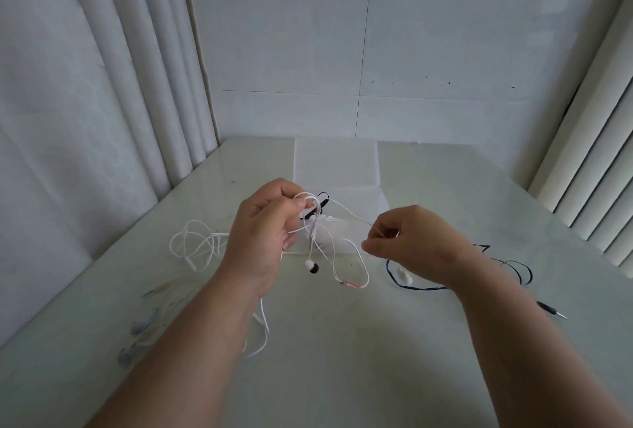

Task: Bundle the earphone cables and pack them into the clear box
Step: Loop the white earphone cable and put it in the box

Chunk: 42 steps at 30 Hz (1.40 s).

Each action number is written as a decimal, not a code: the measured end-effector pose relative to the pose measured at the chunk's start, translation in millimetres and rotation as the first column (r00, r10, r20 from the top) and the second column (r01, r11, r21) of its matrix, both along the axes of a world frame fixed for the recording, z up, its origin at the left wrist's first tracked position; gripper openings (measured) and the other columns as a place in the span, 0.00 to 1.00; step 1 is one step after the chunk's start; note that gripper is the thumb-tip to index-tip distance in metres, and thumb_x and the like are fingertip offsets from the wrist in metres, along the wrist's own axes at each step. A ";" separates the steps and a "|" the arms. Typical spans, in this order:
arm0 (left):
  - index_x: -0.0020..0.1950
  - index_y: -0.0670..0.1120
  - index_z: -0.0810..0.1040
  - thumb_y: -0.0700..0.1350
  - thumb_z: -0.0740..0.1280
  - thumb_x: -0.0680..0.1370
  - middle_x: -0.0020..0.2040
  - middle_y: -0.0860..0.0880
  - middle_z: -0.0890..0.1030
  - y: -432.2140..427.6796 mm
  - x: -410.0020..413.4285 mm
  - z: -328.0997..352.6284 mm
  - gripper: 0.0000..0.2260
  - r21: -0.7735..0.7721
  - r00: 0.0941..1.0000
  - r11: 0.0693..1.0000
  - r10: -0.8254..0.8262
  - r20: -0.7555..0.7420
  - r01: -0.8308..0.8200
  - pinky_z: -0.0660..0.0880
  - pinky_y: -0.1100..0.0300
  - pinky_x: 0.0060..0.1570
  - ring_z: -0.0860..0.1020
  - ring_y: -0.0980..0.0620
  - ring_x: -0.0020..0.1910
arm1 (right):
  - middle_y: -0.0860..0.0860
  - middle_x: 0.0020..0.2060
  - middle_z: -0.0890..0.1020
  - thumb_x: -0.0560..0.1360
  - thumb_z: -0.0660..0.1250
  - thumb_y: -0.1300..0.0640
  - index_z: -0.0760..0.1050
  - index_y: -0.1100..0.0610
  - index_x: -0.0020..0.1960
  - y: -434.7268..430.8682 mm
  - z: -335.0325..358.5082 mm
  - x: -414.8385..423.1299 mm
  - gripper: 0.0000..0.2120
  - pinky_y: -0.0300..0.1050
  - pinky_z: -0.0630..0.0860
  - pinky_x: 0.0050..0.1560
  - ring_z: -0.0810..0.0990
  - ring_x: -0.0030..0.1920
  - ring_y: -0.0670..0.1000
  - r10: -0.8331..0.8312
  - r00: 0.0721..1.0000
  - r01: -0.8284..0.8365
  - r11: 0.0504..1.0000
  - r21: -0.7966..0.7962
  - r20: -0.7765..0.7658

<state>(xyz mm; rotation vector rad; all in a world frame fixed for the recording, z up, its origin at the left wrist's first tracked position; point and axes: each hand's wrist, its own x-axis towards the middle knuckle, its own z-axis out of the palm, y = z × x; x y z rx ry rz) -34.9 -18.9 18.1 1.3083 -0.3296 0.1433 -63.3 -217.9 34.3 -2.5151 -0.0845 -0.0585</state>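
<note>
Though hazy, cable [323, 195] perhaps in box [337, 163]

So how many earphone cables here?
5: white cable between left hand and right hand; white coil at left; pale cable far left; dark blue cable at right; black bundle in clear box. Others possibly hidden.
</note>
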 end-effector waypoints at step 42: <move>0.49 0.45 0.72 0.35 0.57 0.60 0.28 0.47 0.61 -1.3 0.4 -2.8 0.19 0.174 0.996 0.983 -0.041 -0.074 0.053 0.50 0.56 0.30 0.55 0.52 0.27 | 0.47 0.24 0.71 0.79 0.63 0.57 0.76 0.51 0.38 4.1 11.2 -3.1 0.11 0.39 0.60 0.26 0.62 0.25 0.47 -0.252 0.921 -0.071 0.644 0.762 0.299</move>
